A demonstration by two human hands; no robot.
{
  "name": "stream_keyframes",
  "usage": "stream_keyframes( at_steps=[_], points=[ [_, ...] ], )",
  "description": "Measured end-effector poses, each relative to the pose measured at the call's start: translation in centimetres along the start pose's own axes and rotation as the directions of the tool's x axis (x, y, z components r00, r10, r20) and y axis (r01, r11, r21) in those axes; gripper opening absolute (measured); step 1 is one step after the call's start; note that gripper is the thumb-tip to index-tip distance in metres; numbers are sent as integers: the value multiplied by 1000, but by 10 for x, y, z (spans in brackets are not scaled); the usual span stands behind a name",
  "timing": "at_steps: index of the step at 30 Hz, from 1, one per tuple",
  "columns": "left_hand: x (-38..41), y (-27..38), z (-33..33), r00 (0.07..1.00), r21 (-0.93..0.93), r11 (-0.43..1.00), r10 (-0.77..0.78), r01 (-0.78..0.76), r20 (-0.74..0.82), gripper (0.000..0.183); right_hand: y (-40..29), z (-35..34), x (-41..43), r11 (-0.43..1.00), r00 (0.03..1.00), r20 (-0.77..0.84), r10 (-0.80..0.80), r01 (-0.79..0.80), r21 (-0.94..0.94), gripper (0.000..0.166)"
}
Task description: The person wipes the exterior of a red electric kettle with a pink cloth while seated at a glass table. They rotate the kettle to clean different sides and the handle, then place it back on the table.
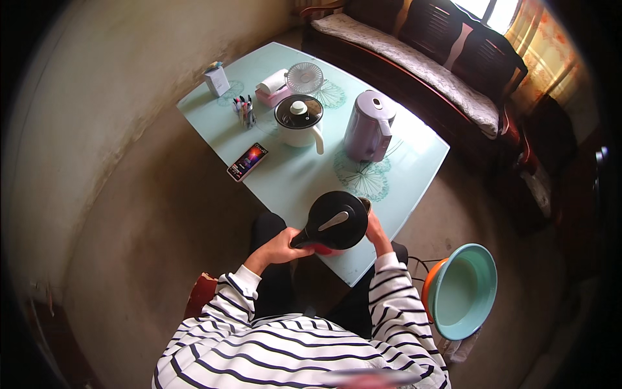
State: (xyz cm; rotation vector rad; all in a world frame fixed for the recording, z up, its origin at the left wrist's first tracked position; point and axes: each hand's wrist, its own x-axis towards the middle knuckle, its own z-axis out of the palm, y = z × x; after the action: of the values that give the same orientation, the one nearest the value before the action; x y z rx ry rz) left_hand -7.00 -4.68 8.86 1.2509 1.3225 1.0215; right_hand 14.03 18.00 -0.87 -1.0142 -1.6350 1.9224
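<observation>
A kettle with a black lid and a red body (338, 220) is over the near corner of the glass-topped table. My left hand (279, 247) is closed around its black handle. My right hand (375, 226) rests against its far right side by the spout; the fingertips are hidden behind it. Farther back on the table stand a purple electric kettle (368, 129) and a white electric pot (297, 127) with a dark glass lid. A smartphone (248, 162) with its screen lit lies at the table's left edge.
On the light green table (311, 180) are a pen holder (244, 114), a pink tissue box (272, 96), a small fan (304, 78) and a white box (217, 81). A turquoise basin (461, 291) is at the right, near my sleeve. Behind the table stands a wooden sofa (413, 58).
</observation>
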Motion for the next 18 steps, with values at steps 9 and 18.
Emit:
stream_keyframes(
  at_steps=[9, 18],
  points=[
    [-2, -7, -1, 998, -15, 998, -57, 58, 40, 22, -63, -3, -26, 832, 969, 157, -191, 75, 549, 57],
    [1, -7, -1, 999, -34, 999, -39, 40, 30, 21, -25, 0, 33, 826, 887, 319, -334, 438, -355, 39]
  ],
)
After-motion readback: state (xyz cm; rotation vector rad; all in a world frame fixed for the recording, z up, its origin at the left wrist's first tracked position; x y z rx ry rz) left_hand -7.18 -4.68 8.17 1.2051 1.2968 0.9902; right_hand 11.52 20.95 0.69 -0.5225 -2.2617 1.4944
